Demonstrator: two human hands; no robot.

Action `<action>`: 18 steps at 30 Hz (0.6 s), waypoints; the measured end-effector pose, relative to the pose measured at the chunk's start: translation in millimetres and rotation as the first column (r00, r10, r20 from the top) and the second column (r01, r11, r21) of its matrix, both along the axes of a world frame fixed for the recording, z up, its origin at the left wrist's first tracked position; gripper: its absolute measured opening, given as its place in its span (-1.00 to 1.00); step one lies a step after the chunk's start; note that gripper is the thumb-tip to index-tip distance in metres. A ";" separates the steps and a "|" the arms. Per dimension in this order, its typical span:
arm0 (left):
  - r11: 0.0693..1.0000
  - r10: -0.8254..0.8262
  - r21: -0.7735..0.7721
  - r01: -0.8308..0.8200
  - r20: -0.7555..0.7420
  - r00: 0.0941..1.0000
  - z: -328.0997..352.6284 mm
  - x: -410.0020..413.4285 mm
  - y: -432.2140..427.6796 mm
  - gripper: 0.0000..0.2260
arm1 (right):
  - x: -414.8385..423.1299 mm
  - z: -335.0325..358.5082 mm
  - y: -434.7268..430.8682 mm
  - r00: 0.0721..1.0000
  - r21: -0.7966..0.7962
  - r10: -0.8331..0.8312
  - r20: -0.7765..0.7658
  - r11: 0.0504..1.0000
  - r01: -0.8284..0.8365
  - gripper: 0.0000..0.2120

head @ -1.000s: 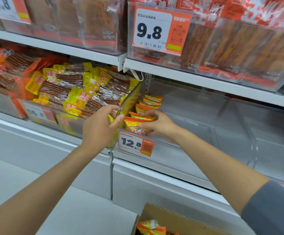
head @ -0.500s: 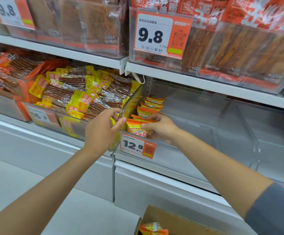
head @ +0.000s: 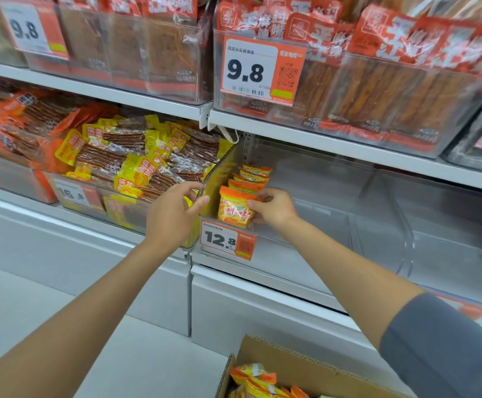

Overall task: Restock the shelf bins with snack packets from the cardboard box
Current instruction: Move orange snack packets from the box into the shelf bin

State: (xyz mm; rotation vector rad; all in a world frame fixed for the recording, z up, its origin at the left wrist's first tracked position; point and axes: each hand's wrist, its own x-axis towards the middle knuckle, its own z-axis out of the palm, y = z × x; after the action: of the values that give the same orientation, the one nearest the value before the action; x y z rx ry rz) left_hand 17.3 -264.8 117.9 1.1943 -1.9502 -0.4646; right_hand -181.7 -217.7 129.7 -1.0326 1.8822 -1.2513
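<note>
Right hand (head: 274,209) pinches front snack packet (head: 235,209), upright at front-left of clear bin (head: 320,222), behind 12.8 tag (head: 225,242). Left hand (head: 173,216) grips bin's left wall. Cardboard box (head: 305,359) below holds more packets (head: 252,374)

packet (head: 234,209): sitting in right hand (head: 274,209), at bin (head: 305,254) front
row (head: 252,175): standing behind the grip
box (head: 305,360): lying below the grip

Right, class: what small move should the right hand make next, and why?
Probably release the front packet: the right hand pinches it upright at the clear bin's front, before the row of packets, while the left hand grips its side wall.
</note>
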 end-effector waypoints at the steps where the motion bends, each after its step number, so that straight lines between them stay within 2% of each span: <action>1: 1.000 0.001 -0.002 -0.001 0.003 1.000 -0.5 0.3 -0.4 -0.72 | -0.4 -0.7 -2.7 0.997 0.011 -0.048 0.062 0.999 0.047 -0.81; 3: 1.000 0.007 -0.009 -0.007 0.006 1.000 -1.0 -0.2 -1.2 -0.72 | 1.5 -2.2 -4.7 0.985 0.086 -0.046 0.169 0.996 0.032 -0.77; 6: 0.999 0.021 -0.028 -0.021 0.013 1.000 -1.7 -2.1 -2.2 -0.72 | 3.9 -2.5 -5.6 0.982 0.161 0.027 0.189 0.985 -0.058 -0.66; 13: 1.000 0.009 -0.022 -0.008 0.014 1.000 -1.0 -0.7 -1.4 -0.71 | 0.0 3.1 2.8 0.981 0.109 0.108 0.163 0.986 -0.127 -0.53; 18: 1.000 -0.006 0.000 0.006 -0.038 0.999 1.9 -0.8 4.8 -0.71 | 0.1 7.8 13.9 0.979 0.081 0.141 0.146 0.985 -0.154 -0.55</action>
State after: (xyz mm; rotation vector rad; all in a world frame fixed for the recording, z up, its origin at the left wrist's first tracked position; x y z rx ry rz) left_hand 16.5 -260.1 119.7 1.1719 -1.9217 -0.4865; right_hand -181.6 -203.8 137.5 -0.9906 1.7075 -1.1118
